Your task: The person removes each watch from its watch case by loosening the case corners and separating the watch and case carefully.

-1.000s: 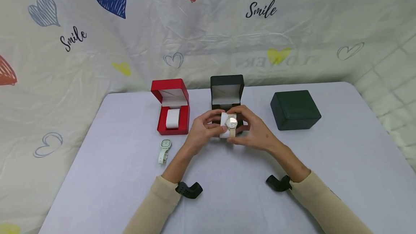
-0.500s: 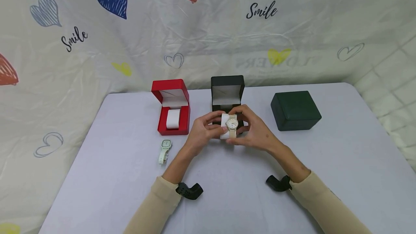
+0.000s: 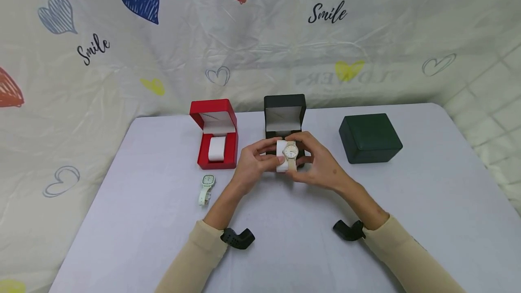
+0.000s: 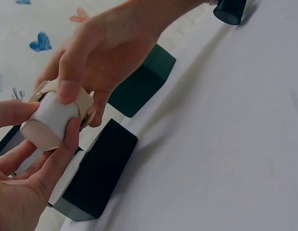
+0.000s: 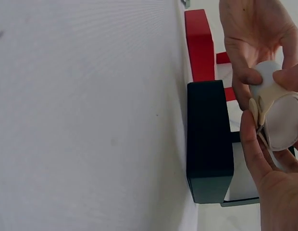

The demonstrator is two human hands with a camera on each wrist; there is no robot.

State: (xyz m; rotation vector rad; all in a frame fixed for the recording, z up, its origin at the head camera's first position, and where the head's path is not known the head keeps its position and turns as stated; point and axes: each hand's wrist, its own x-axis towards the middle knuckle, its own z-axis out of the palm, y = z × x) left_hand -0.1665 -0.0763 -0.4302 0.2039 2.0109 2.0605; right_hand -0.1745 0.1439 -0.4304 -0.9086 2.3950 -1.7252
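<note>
Both hands are together above the open black watch box point(image 3: 284, 107), holding a white watch cushion point(image 3: 280, 148) that has a wristwatch on it. This wristwatch point(image 3: 291, 152) has a round light dial and a cream strap wrapped around the cushion. My left hand point(image 3: 253, 165) grips the cushion's left end between thumb and fingers; its bare end point(image 4: 41, 134) shows in the left wrist view. On the other side, my right hand point(image 3: 319, 163) pinches the watch by its strap, thumb below and fingers above. In the right wrist view the strap point(image 5: 269, 96) circles the cushion. The hands partly hide the box's base.
Left of the hands stands an open red watch box point(image 3: 203, 157) with a white cushion point(image 3: 216, 148) inside. A pale green watch point(image 3: 206, 189) lies before it on the white-covered table point(image 3: 134, 229). To the right sits a closed dark green box point(image 3: 371, 137). A patterned curtain hangs behind.
The watch and cushion have shifted up very slightly in the head view, and the glare seen on the dial at first is gone. Both hands keep their hold and stay almost in place.
</note>
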